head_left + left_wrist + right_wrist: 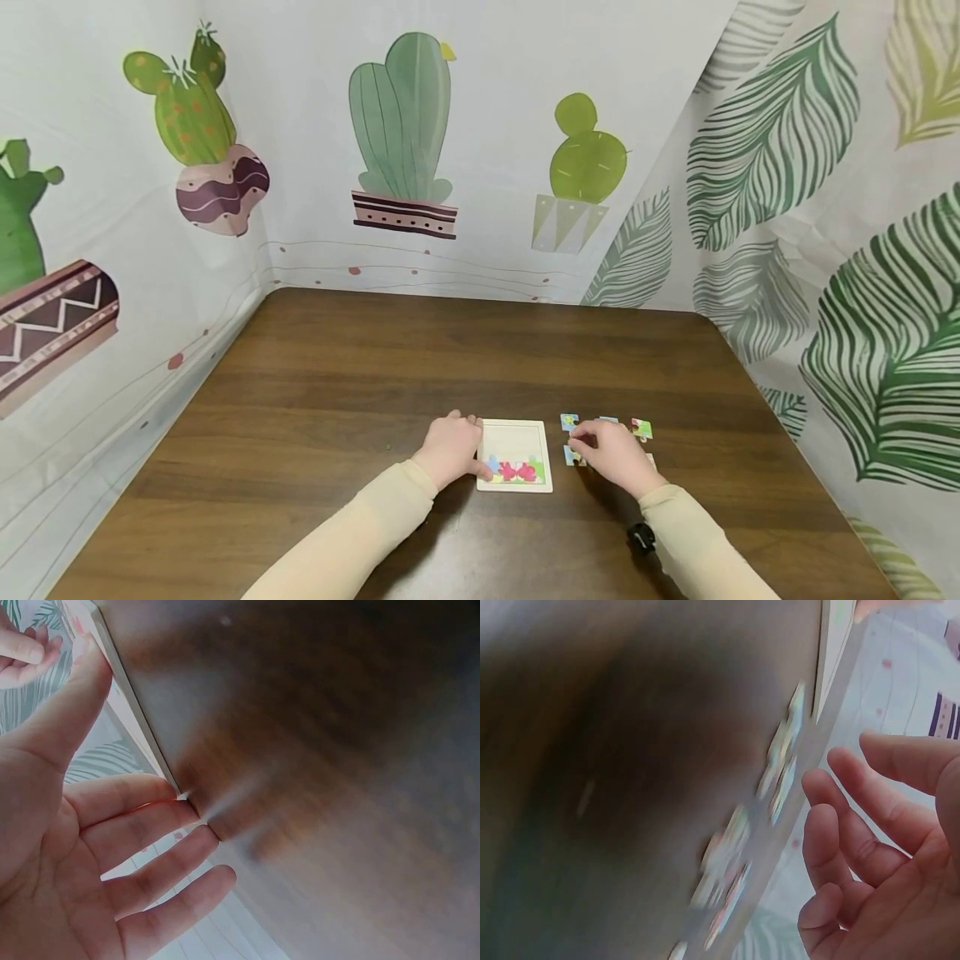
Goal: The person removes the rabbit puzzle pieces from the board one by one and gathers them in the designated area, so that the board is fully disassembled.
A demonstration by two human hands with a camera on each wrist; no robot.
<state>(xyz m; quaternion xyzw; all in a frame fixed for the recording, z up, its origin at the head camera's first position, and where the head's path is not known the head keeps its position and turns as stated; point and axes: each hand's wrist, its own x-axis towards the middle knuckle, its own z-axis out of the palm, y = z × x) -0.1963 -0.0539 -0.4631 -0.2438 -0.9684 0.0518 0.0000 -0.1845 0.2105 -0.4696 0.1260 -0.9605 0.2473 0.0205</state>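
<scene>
In the head view, a square, pale-framed puzzle board [513, 424] lies on the table, its bottom row filled with pink, green and blue pieces [517, 472]. My left hand [450, 450] rests along the board's left side, thumb over the lower left part. The left wrist view shows its fingers [150, 821] fairly straight against the board's edge. To the right, my right hand [615, 454] hovers over loose puzzle pieces [569, 422], partly covering them. Its fingers [870, 799] are loosely bent in the right wrist view, with nothing between thumb and fingertips.
The brown wooden table [420, 358] extends around the board. A curtain [495, 125] printed with cacti and leaves hangs behind and at both sides. A black band [641, 537] sits on the right wrist.
</scene>
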